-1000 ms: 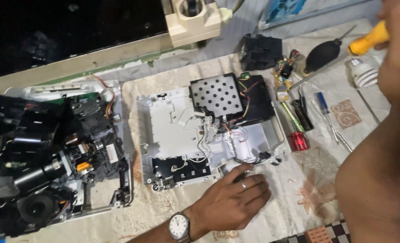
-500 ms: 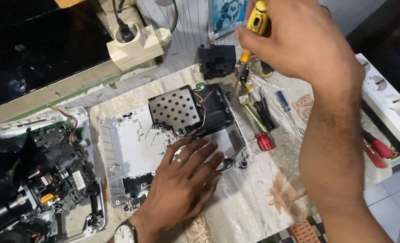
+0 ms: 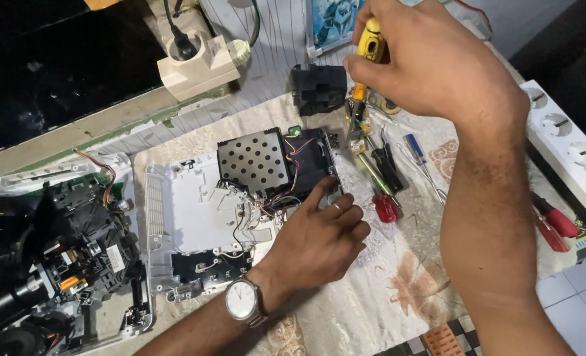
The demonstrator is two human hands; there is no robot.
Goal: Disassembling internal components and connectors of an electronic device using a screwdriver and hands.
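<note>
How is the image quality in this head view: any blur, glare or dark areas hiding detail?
Head view: mostly sharp, the left hand and white chassis evenly lit; the right hand with the yellow-handled screwdriver, close to the lens, is slightly soft; the upper-left corner is dark, hiding detail; no strong glare; edges show mild wide-angle bending.

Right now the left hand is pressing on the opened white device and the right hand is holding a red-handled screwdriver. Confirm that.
Not quite. The head view shows the right hand holding a yellow-handled screwdriver; a red-handled one lies on the cloth. The left hand does press on the opened white device.
</note>
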